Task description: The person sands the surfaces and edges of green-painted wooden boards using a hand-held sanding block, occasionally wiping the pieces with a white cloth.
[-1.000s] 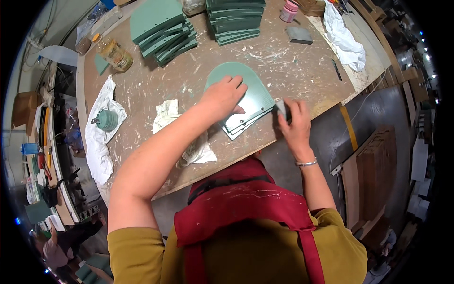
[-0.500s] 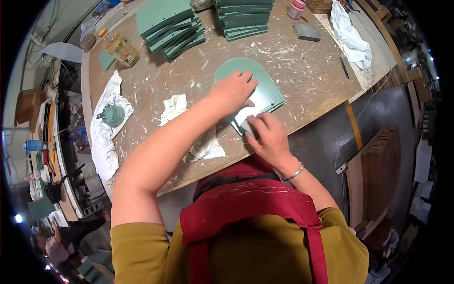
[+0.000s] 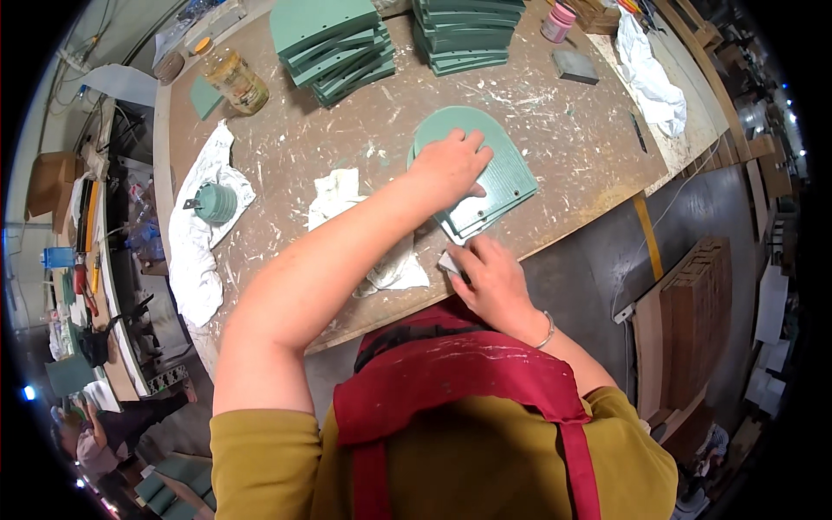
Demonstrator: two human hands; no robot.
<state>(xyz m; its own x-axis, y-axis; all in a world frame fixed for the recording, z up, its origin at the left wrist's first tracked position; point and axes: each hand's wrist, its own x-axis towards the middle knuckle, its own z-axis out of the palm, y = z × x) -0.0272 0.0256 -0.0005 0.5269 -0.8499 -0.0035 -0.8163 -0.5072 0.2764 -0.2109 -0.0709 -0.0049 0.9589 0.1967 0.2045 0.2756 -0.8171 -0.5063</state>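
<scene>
My left hand (image 3: 451, 171) lies over a green panel (image 3: 503, 173) with a rounded far end, its fingers and thumb apart on the surface. Small holes show near the panel's straight edge. A second green layer shows beneath it at the near edge. Just below the panel's near corner, my right hand (image 3: 492, 282) pinches a small grey sanding block (image 3: 449, 263) between thumb and fingers. The block is at the table's near edge, apart from the panel. Crumpled white cloth (image 3: 399, 267) lies under and beside my left forearm.
Two stacks of green panels (image 3: 334, 43) stand at the back. A jar with an orange lid (image 3: 236, 82), a green round container (image 3: 215, 203) on white cloth, a pink bottle (image 3: 558, 22) and another grey block (image 3: 575, 66) sit on the worktable (image 3: 286, 156). Brown boards (image 3: 693, 321) stand at right.
My right hand has drawn the sanding block off the panel's near edge, toward me. My left hand stays on the panel. The whole view has shifted slightly.
</scene>
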